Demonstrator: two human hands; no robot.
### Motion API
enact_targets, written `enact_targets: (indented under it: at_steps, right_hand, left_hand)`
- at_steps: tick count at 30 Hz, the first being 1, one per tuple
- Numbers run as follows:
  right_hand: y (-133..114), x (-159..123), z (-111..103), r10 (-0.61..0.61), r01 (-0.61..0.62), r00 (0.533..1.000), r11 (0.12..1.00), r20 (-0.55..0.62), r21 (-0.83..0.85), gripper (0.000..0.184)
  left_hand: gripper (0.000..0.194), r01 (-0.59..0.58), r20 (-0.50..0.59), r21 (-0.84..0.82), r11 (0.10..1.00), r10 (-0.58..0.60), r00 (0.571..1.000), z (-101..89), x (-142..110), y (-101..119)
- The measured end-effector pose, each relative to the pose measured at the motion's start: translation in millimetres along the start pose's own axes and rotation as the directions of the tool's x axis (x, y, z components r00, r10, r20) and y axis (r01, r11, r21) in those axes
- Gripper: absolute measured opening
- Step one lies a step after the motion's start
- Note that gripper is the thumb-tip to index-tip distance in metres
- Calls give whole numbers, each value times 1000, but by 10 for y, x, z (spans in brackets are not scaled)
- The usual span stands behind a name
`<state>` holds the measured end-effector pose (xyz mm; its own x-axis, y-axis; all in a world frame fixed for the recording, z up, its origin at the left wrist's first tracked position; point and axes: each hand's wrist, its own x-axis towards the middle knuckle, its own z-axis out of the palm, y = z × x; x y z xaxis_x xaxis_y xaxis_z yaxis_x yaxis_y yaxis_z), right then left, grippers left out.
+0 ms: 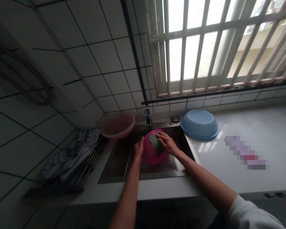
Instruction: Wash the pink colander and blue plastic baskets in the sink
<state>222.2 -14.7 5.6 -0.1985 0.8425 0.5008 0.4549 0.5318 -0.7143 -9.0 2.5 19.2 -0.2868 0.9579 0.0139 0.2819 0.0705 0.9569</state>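
A bright pink plastic colander (148,149) is tilted over the metal sink (119,159), its perforated inside facing me. My left hand (139,148) grips its left rim, thumb along the edge. Against the inside of the colander, my right hand (166,142) presses a green scouring pad (157,143), which hangs partly below the fingers. The underside of the colander and the fingertips behind its rim are hidden. Just behind it stands the faucet (147,117).
A pink basin (119,126) rests at the sink's back left corner. On the right counter (214,168) lie an upturned blue basket (200,124) and a blurred-out purple item (244,152). A striped cloth (72,152) and a metal rack (89,167) are at left. Window bars (197,57) rise behind.
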Motion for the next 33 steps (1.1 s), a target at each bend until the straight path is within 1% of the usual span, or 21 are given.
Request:
enact_targets:
  at_steps: [2,4,6,8,10,11,12,13,15,17,19,20,22,23,24,25,26,27,29,31,33]
  right_hand:
    - [96,16,-38,144,-141,987,989,-73,52,43]
    - [89,8,-27,183,-181,979,983,-86,21,45]
    - [-28,-22,23,100,-104,994,991,-49,-85,46]
    - [-193,-60,79,-47,57,997,982,54,-183,45]
    - [-308,-88,106,-170,206,969,955,177,-212,47]
    - [-321,-91,100,-201,246,955,947,217,-205,48]
    - [-297,-85,82,-204,250,952,949,228,-194,47]
    - [-242,-71,54,-180,218,962,959,206,-180,45]
    - [-70,-28,-19,-66,77,994,987,85,-139,44]
    - [87,11,-79,62,-64,998,995,-29,-75,47]
    - [128,19,-91,117,-120,991,991,-59,-66,48]
    - [90,8,-75,107,-111,993,989,-40,-97,46]
    - [-81,-35,-8,34,-24,999,979,43,-201,42]
    - [-192,-62,34,-47,78,990,968,131,-239,38]
    - [-301,-87,73,-135,190,966,949,219,-252,35]
    - [-393,-106,104,-194,265,942,930,273,-256,33]
    - [-458,-118,122,-231,315,922,915,311,-253,33]
    - [-487,-120,125,-241,329,915,910,323,-252,33]
    - [-432,-98,90,-180,253,947,929,268,-269,38]
    - [-266,-59,23,-53,91,988,955,142,-282,43]
    - [-73,-25,-39,70,-61,997,966,26,-253,46]
  left_hand:
    - [78,14,36,-39,999,-13,999,38,-24,2]
    - [81,26,73,-59,998,-22,997,78,-43,22]
    - [83,33,108,-84,996,-24,994,112,-54,45]
    - [85,35,121,-114,993,-21,992,132,-59,57]
    - [87,39,106,-130,991,-25,994,134,-61,55]
    - [87,45,94,-133,990,-32,995,130,-63,50]
    - [87,56,87,-138,989,-45,995,125,-65,44]
    - [87,74,85,-146,986,-62,994,121,-66,40]
    - [86,113,99,-178,977,-97,990,117,-69,35]
    - [85,136,114,-207,969,-115,987,123,-69,39]
    - [85,132,126,-198,971,-108,986,142,-65,46]
    - [85,119,132,-182,976,-96,987,156,-61,48]
    - [85,71,149,-154,986,-48,988,187,-51,48]
    - [84,42,159,-145,989,-19,987,201,-45,44]
    - [83,15,165,-140,990,8,986,212,-39,37]
    - [82,-6,169,-142,990,30,985,219,-34,26]
    - [80,-16,170,-150,989,42,985,223,-30,13]
    - [79,-12,169,-162,987,40,985,222,-26,-3]
    - [78,41,168,-199,979,-7,986,214,-21,-39]
    - [78,129,172,-230,965,-90,981,200,-15,-69]
    - [76,182,181,-210,961,-145,973,183,-6,-80]
